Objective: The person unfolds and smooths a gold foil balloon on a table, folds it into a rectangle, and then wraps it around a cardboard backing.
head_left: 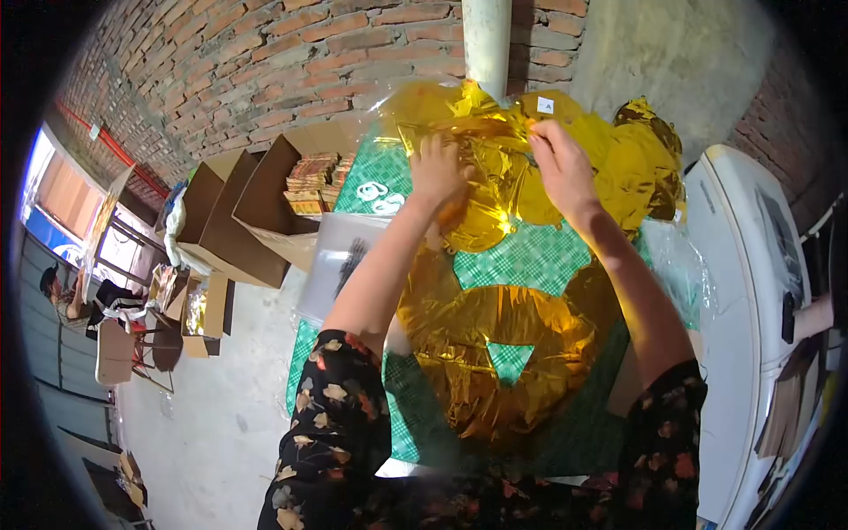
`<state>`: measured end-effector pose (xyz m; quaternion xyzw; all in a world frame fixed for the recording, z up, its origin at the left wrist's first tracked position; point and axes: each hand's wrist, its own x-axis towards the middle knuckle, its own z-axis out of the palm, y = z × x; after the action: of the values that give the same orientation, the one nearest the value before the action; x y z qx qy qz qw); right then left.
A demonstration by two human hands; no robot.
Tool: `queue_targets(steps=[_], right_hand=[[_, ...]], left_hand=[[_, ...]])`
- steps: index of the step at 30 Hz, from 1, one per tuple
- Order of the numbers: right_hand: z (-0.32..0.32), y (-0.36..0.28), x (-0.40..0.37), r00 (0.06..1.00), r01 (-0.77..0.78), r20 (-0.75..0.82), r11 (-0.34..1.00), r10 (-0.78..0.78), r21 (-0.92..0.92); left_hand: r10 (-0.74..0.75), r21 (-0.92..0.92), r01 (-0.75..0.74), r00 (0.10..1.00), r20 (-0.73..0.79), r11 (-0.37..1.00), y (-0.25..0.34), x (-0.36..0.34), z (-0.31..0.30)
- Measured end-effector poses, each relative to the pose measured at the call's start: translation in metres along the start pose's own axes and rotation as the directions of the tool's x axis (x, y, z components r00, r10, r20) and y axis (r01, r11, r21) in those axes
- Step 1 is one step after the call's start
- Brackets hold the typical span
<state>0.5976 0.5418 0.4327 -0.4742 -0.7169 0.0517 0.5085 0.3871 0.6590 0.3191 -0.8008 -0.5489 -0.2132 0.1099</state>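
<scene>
My left hand [438, 174] lies on a crumpled gold foil balloon [481, 225] at the far part of the table, fingers stretched out over the foil. Beside it, my right hand [565, 170] is closed, thumb and fingers pinching an edge of the shiny gold foil. Nearer to me lies another flat gold foil balloon [442, 362], with a triangular hole showing the green cloth below. Several more gold balloons [632, 163] are heaped to the right of my right hand, and a small white label [545, 105] marked "A" sits on one.
A green checked cloth [530, 256] covers the table. White rings [378, 196] and a clear plastic sheet [340, 265] lie at left. Open cardboard boxes [234, 216] stand left, one with stacked packets [314, 181]. A white appliance [733, 327] borders the right; a seated person [71, 296] is far left.
</scene>
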Motion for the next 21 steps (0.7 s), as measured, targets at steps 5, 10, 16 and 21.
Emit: queue_targets(steps=[5,10,16,21], right_hand=[[-0.059,-0.014,-0.032,0.98,0.194,-0.026,0.974,-0.198,-0.113],[-0.114,-0.045,-0.084,0.975,0.208,-0.028,0.955,-0.219,-0.211],[-0.14,-0.059,-0.115,0.987,0.15,0.087,0.975,-0.137,-0.162],[-0.141,-0.067,-0.106,0.999,-0.002,-0.046,0.995,-0.002,-0.102]], left_hand=[[-0.049,0.074,0.037,0.983,0.175,0.997,-0.01,0.048,-0.002],[0.102,0.097,-0.084,0.976,-0.191,0.992,-0.023,0.052,0.019],[0.087,0.175,-0.072,0.993,-0.077,0.982,-0.04,0.083,0.042],[-0.019,-0.438,0.12,0.973,0.228,0.891,-0.027,0.096,-0.021]])
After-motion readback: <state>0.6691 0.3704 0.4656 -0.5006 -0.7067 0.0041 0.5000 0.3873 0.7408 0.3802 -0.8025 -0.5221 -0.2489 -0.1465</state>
